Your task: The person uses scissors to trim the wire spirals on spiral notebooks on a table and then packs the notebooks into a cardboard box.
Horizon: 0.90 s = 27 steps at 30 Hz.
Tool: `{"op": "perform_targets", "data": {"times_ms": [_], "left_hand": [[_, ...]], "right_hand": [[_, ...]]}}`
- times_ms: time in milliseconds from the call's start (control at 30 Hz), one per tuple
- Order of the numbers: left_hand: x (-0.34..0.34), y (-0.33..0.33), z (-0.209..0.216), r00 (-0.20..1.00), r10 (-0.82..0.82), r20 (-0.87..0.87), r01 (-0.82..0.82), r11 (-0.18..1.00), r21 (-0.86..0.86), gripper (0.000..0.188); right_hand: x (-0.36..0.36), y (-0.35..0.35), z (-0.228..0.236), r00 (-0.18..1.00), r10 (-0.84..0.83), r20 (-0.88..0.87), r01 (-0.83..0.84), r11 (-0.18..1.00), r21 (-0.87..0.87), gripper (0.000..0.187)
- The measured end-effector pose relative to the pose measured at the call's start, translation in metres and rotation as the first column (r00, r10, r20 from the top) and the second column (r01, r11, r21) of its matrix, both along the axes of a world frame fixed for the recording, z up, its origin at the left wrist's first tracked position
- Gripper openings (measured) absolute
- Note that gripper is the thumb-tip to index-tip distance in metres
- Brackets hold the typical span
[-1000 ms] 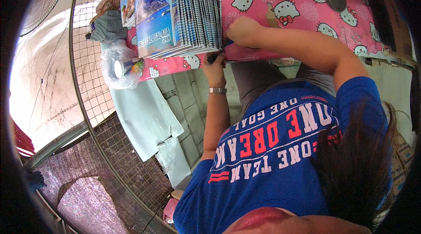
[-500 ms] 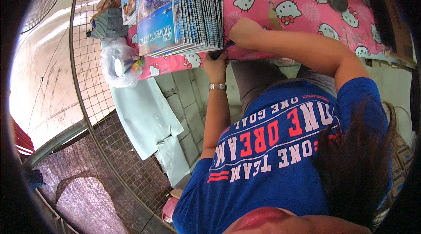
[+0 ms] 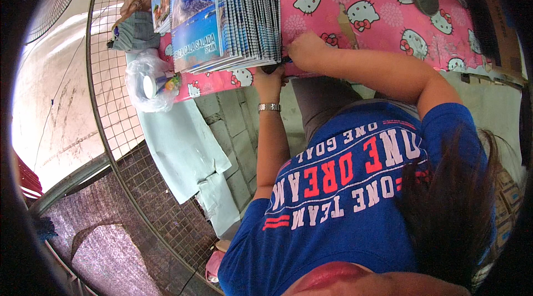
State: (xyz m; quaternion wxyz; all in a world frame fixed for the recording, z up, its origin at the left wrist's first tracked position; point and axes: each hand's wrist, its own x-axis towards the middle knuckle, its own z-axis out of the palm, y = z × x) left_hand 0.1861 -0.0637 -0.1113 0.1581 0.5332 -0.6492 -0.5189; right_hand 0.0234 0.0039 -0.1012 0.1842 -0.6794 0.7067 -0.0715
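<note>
The notebooks (image 3: 222, 24), spiral-bound with blue photo covers, stand as a stack in the upper left-centre of the frame. The stack rests on a pink cloth (image 3: 377, 29) with white cat heads. The left hand (image 3: 269, 86) is at the cloth's near edge, upper centre, just below the lower right corner of the stack. Its fingers are closed around a dark object (image 3: 269, 68), the type of which is unclear. A watch (image 3: 270, 107) encircles the left wrist. The right hand (image 3: 308, 52) is curled narrow over the cloth, right of the stack. A small dark piece (image 3: 286, 59) shows beside its fingers; whether the hand grips it cannot be told. A clear bag (image 3: 145, 96) containing a white-ended container (image 3: 150, 87) is located left of the stack's lower corner.
</note>
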Motion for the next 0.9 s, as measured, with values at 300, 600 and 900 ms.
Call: {"op": "perform_targets", "data": {"times_ms": [300, 600, 900], "left_hand": [[0.024, 0.002, -0.004, 0.97, 0.024, -0.242, 0.03, 0.975, 0.219, 0.015], [0.129, -0.045, -0.008, 0.201, 0.693, -0.692, 0.028, 0.702, 0.712, 0.015], [0.234, -0.293, 0.202, 0.252, 0.654, -0.713, -0.629, 0.671, 0.392, 0.083]], "right_hand": [[-0.022, 0.004, -0.004, 0.992, -0.125, 0.011, 0.125, 0.992, 0.035, 0.022], [-0.063, 0.075, -0.013, 0.994, -0.113, -0.004, 0.106, 0.941, -0.321, 0.047], [-0.059, 0.067, -0.01, 0.995, -0.094, -0.021, 0.08, 0.929, -0.36, 0.042]]}}
